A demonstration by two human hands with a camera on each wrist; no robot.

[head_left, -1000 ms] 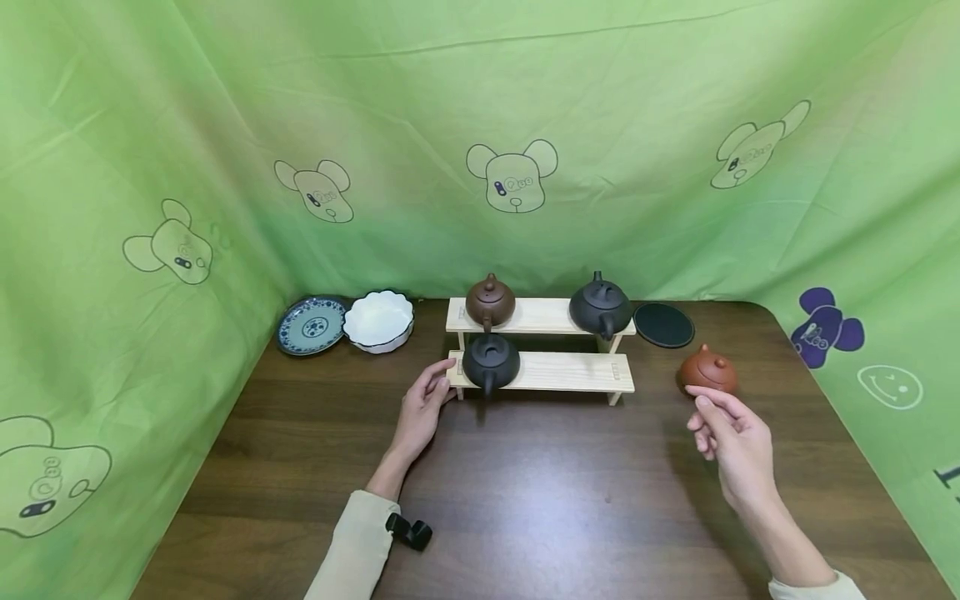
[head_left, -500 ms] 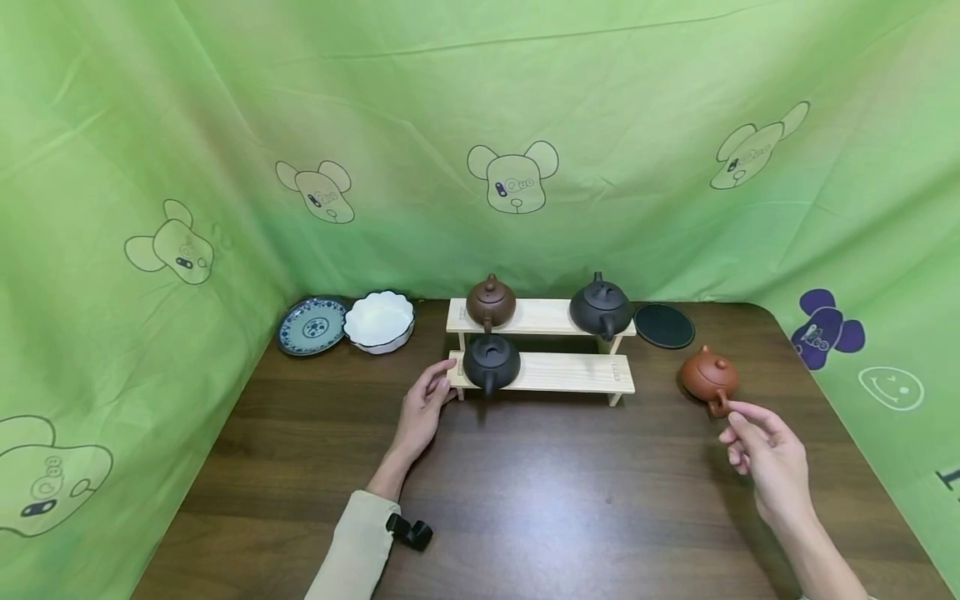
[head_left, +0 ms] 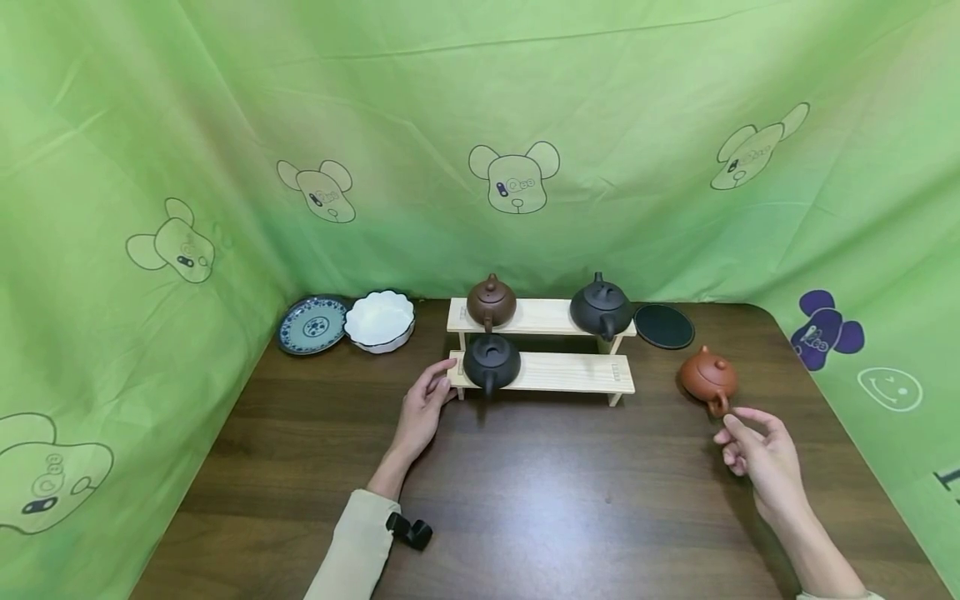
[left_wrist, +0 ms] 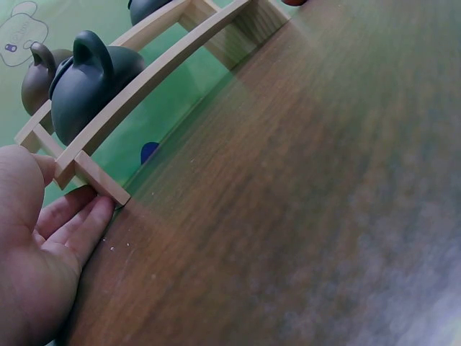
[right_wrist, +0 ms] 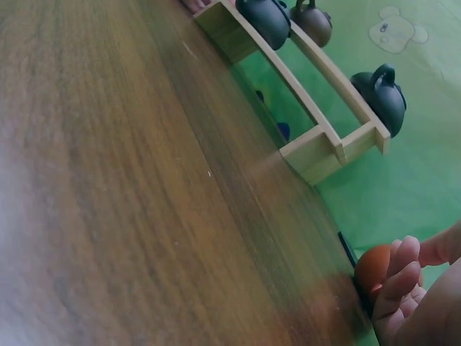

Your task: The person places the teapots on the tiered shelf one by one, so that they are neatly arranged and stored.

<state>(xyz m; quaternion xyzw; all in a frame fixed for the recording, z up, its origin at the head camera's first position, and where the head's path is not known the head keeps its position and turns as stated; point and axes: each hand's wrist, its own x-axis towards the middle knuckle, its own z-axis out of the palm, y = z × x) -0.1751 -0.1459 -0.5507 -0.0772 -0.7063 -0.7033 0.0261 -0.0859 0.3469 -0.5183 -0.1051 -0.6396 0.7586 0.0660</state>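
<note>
In the head view my left hand (head_left: 417, 419) holds the left end of a two-tier wooden stand (head_left: 562, 371). In the left wrist view its thumb is at the shelf's corner and its fingers (left_wrist: 90, 220) touch the leg. A black teapot (head_left: 491, 363) sits at that end of the lower tier. A brown teapot (head_left: 491, 302) and a larger black teapot (head_left: 601, 307) stand on the upper tier. My right hand (head_left: 768, 467), fingers loosely curled, is close beside the handle of a reddish-orange teapot (head_left: 707, 375) on the table; any contact is unclear.
A blue-patterned plate (head_left: 313, 326) and a white scalloped bowl (head_left: 379, 321) stand at the back left. Right of the stand lies a round black mat (head_left: 664, 325). A green printed curtain (head_left: 517, 92) surrounds the brown wooden table (head_left: 540, 500) behind and at the sides.
My right hand has moved from in front of the orange teapot, right and nearer to me, baring its handle, then slightly left. The left hand, stand and teapots have stayed put.
</note>
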